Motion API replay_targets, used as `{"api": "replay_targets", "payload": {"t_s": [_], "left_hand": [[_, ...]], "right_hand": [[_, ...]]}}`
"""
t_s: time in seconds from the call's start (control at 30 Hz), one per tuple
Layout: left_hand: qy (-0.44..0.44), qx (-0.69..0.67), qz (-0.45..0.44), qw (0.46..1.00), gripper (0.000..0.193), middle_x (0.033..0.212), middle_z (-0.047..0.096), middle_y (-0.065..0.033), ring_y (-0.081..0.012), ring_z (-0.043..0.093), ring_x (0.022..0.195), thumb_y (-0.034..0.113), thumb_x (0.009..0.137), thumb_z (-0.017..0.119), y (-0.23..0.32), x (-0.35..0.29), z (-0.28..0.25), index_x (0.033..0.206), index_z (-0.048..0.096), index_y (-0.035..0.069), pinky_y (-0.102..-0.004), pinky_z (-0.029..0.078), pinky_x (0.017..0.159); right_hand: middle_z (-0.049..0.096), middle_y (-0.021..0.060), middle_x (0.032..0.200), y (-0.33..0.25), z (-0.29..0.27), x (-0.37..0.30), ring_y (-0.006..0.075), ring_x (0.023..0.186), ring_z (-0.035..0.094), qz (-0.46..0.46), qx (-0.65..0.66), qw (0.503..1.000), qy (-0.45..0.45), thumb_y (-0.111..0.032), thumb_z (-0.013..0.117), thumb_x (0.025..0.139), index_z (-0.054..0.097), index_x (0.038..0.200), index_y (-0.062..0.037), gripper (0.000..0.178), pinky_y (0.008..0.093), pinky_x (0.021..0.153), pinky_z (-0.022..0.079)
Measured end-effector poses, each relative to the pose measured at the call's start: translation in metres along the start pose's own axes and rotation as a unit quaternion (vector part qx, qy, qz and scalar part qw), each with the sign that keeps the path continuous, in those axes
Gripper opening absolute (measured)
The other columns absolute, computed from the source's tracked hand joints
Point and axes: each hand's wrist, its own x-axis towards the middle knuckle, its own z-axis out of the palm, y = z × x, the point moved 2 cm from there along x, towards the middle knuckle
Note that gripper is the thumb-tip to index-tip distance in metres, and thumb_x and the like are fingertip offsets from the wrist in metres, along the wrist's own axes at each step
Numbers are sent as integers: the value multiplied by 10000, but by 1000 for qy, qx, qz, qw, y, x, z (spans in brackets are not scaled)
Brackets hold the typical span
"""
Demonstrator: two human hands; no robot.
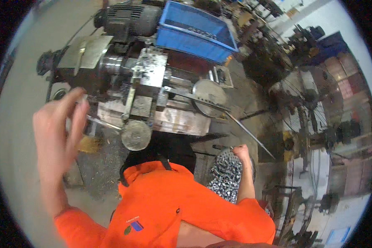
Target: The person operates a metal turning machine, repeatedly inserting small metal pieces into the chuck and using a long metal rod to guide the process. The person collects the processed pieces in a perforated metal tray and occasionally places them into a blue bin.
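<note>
My left hand [56,132] is raised at the left of the machine, slightly blurred. Its thumb and index finger come together around a small pale bit [85,98] too small to name. Just past the thumb, a thin metal lever [104,122] runs to a round handwheel [136,135]. My right hand [241,152] is closed at the far edge of a round container of small shiny metal parts [226,175]. What its fingers hold is hidden. A short dark piece [220,146] sticks out to their left.
A greasy small lathe [151,68] with a motor [132,20] stands ahead. Behind it is a blue plastic crate [194,43] with metal parts inside. A long lever [250,134] slants to the right over a round disc [211,96]. More machinery and a fan [312,97] stand at the right.
</note>
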Motion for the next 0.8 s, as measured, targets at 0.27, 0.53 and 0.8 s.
{"api": "replay_targets", "payload": {"t_s": [0.27, 0.53, 0.8], "left_hand": [[-80, 249, -296, 919, 362, 711, 613, -167, -322, 600, 720, 362, 850, 517, -223, -129, 18, 1016, 607, 53, -418, 458, 633], [-42, 52, -390, 918, 445, 770, 623, -193, -308, 617, 741, 368, 807, 587, -247, -233, 66, 1029, 574, -18, -389, 466, 655], [-103, -16, -478, 872, 340, 709, 605, -195, -324, 604, 669, 241, 716, 680, -255, -249, 63, 856, 584, -54, -392, 458, 616]], "right_hand": [[624, 142, 709, -183, 37, 37, 186, 661, 598, -223, -42, 970, -88, -83, 570, 590, 670, 772, -8, 221, 289, 631, 463], [617, 191, 980, -434, 108, 38, 333, 866, 588, -556, 28, 814, -164, -117, 553, 557, 699, 763, -67, 257, 353, 780, 466], [628, 188, 758, -517, 225, 63, 361, 783, 598, -543, -190, 806, -136, -165, 597, 536, 654, 655, -18, 198, 396, 724, 496]]}}
